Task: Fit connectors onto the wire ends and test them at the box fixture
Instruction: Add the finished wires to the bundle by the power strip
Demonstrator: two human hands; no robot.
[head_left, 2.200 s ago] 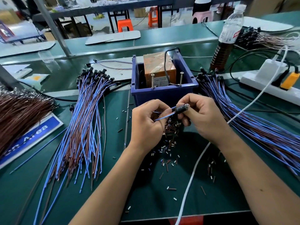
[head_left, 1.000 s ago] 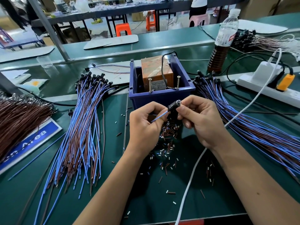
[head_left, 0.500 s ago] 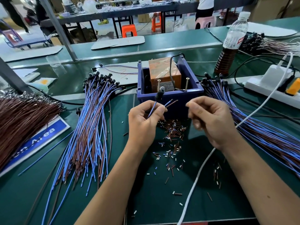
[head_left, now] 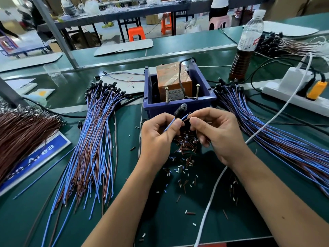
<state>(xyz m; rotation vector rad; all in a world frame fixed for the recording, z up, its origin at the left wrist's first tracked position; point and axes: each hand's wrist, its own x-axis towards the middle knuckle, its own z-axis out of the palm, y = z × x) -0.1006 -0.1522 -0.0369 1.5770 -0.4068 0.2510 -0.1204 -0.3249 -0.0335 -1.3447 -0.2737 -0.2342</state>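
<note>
My left hand (head_left: 158,138) pinches a blue-and-brown wire pair (head_left: 170,124) just below its black connector (head_left: 180,110), which points up toward the box. My right hand (head_left: 213,132) pinches the loose brown wire end (head_left: 186,119) of that pair. Both hands hover in front of the blue box fixture (head_left: 178,106), which holds an orange-taped block (head_left: 173,79) and two upright screws (head_left: 166,94). Bundles of wires with fitted connectors lie left (head_left: 92,143) and right (head_left: 277,139) of the box.
Cut insulation bits (head_left: 183,161) litter the green mat under my hands. A white cable (head_left: 213,193) runs to a power strip (head_left: 293,93) at right. A bottle (head_left: 246,49) stands behind it. A brown wire heap (head_left: 19,136) and a blue sign (head_left: 33,161) lie at left.
My right hand let go of the connector, leaving it in my left hand, then came back and took the brown wire end. The connector swung up toward the box front.
</note>
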